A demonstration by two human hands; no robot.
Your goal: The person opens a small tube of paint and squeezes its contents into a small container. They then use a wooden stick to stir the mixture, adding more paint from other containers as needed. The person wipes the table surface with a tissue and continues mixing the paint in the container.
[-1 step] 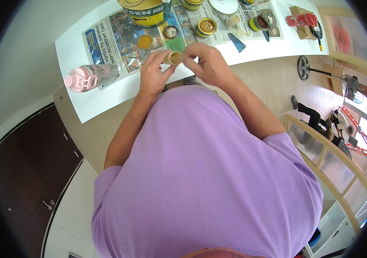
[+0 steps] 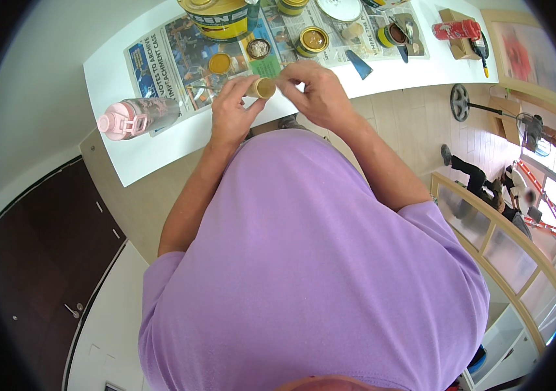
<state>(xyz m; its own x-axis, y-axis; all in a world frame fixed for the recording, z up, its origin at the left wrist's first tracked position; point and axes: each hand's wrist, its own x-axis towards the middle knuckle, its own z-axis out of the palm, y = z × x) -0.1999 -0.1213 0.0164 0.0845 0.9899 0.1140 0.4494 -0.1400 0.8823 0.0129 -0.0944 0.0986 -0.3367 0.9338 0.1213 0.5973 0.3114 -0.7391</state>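
I hold a small tan cylindrical jar (image 2: 263,88) on its side in my left hand (image 2: 237,104), fingers wrapped round it. Just right of the jar, my right hand (image 2: 310,91) has curled fingers, slightly blurred at the tips; anything between them is hidden. Beyond my hands, newspaper (image 2: 168,65) covers part of the white table (image 2: 115,159). On it are a yellow lid or shallow tin (image 2: 220,63), a small tin of pale flecked stuff (image 2: 258,48), an open gold tin (image 2: 312,42) and a blue scraper (image 2: 359,64).
A large yellow bucket (image 2: 219,23), more tins (image 2: 392,35), a pink-lidded bottle (image 2: 121,120) and a red bottle (image 2: 457,30) stand or lie around. A fan (image 2: 534,130), another person (image 2: 486,189) and red ladders (image 2: 532,176) are at right, behind a wooden-framed partition (image 2: 486,228).
My right hand has shifted very slightly up, its fingertips a little off the jar. The jar's end looks slightly turned. The rest looks the same.
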